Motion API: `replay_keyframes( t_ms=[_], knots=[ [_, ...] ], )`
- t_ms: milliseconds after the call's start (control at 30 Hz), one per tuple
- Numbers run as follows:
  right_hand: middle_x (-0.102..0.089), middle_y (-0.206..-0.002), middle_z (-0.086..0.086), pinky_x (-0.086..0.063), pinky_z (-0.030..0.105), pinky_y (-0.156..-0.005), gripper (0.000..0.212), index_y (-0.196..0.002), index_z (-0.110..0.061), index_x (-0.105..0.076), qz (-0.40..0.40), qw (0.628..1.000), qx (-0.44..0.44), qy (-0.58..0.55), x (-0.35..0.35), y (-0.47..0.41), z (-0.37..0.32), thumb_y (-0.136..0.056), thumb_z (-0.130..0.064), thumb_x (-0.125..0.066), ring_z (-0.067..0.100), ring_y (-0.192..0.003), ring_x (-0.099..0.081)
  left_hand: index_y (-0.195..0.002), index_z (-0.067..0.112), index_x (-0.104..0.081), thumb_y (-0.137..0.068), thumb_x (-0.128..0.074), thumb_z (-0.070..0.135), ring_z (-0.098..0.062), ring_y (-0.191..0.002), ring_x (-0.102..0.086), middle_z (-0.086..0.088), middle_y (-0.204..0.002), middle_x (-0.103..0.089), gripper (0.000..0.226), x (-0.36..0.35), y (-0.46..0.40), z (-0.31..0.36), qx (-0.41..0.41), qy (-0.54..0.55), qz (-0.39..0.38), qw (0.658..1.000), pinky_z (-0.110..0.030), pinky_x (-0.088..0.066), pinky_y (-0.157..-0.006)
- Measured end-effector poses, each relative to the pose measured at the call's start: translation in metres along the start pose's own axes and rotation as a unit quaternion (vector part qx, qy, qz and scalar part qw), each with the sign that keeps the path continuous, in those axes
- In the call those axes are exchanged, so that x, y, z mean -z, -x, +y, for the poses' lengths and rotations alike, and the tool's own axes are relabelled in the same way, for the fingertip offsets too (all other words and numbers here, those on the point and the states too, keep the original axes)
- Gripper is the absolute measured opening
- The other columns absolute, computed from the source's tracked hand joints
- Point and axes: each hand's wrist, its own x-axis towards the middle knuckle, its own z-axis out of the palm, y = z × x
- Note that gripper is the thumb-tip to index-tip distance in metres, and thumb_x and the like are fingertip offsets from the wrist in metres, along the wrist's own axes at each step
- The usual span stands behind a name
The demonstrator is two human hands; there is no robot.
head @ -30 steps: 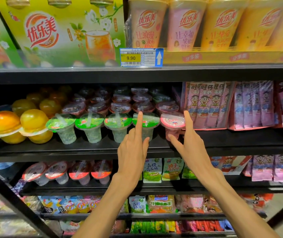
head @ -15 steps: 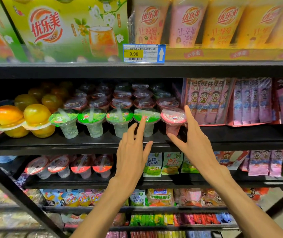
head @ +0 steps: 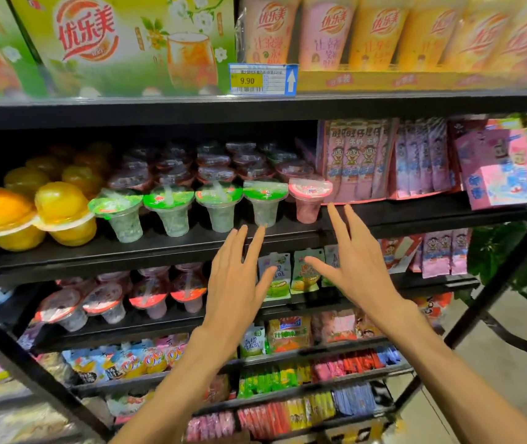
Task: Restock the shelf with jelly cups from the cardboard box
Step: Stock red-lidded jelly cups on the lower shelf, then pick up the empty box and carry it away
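A front row of clear jelly cups stands on the black middle shelf (head: 166, 251): several with green lids (head: 217, 195) and one pink-lidded cup (head: 309, 200) at the right end. More red-lidded cups fill the rows behind. My left hand (head: 239, 283) hovers below the shelf edge, fingers spread, under the rightmost green cup (head: 265, 200). My right hand (head: 352, 261) is open too, fingertips just below and right of the pink cup. Neither hand touches a cup. No cardboard box is in view.
Orange and yellow fruit jellies (head: 60, 213) sit left of the cups. Pink snack bags (head: 358, 158) and pink boxes (head: 512, 168) stand to the right. A lower shelf holds red-lidded cups (head: 147, 296). Drink cups and a price tag (head: 262, 79) line the top shelf.
Both hands have drawn back and down from the front cups, which they were touching a second ago. The cups stay in place on the shelf.
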Motion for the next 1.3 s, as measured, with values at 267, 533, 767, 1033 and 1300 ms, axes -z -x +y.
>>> replay_keyframes(
  t_ms=[267, 533, 767, 1033, 1300],
  knots=[
    [-0.021, -0.169, 0.019, -0.033, 0.057, -0.120, 0.103, -0.167, -0.024, -0.011, -0.030, 0.997, -0.021, 0.073, -0.007, 0.056, -0.047, -0.086, -0.076, -0.048, 0.035, -0.156, -0.022, -0.164, 0.025, -0.025, -0.105, -0.044, 0.055, -0.027, -0.159, -0.015, -0.008, -0.170, -0.022, 0.068, 0.026, 0.051, -0.040, -0.029, -0.007, -0.050, 0.998, -0.049, -0.025, -0.125],
    [-0.020, -0.171, 0.012, -0.028, 0.057, -0.123, 0.106, -0.167, -0.025, -0.009, -0.088, 0.992, -0.021, 0.091, -0.038, 0.115, -0.104, -0.084, -0.086, -0.032, 0.031, -0.158, -0.018, -0.164, 0.024, -0.025, -0.105, -0.043, 0.056, -0.025, -0.159, -0.014, -0.007, -0.171, -0.021, 0.069, 0.044, 0.118, -0.093, -0.030, -0.005, -0.105, 0.994, -0.050, -0.024, -0.125],
    [-0.019, -0.171, 0.011, -0.021, 0.055, -0.125, 0.106, -0.167, -0.026, -0.004, -0.183, 0.980, 0.018, 0.075, -0.085, 0.158, -0.139, -0.081, -0.087, -0.021, 0.030, -0.159, -0.015, -0.165, 0.031, -0.017, -0.105, -0.031, 0.062, -0.020, -0.160, 0.000, -0.001, -0.173, -0.010, 0.069, 0.043, 0.185, -0.137, 0.040, 0.025, -0.199, 0.979, -0.046, -0.009, -0.129],
    [-0.028, -0.168, 0.010, -0.027, 0.056, -0.123, 0.104, -0.167, -0.026, -0.010, -0.296, 0.953, 0.053, 0.032, -0.172, 0.198, -0.141, -0.083, -0.082, -0.036, 0.031, -0.157, -0.021, -0.159, 0.019, -0.036, -0.105, -0.036, 0.055, -0.038, -0.147, -0.039, -0.015, -0.159, -0.041, 0.065, 0.012, 0.261, -0.184, 0.098, -0.029, -0.248, 0.963, -0.053, -0.038, -0.118],
    [-0.027, -0.169, 0.010, -0.018, 0.050, -0.125, 0.104, -0.166, -0.024, -0.011, -0.402, 0.914, 0.044, -0.008, -0.266, 0.243, -0.129, -0.089, -0.069, -0.063, 0.029, -0.157, -0.021, -0.157, 0.015, -0.039, -0.102, -0.038, 0.056, -0.037, -0.141, -0.048, -0.018, -0.153, -0.050, 0.068, -0.038, 0.351, -0.224, 0.193, -0.068, -0.337, 0.919, -0.052, -0.042, -0.113]
  ],
)
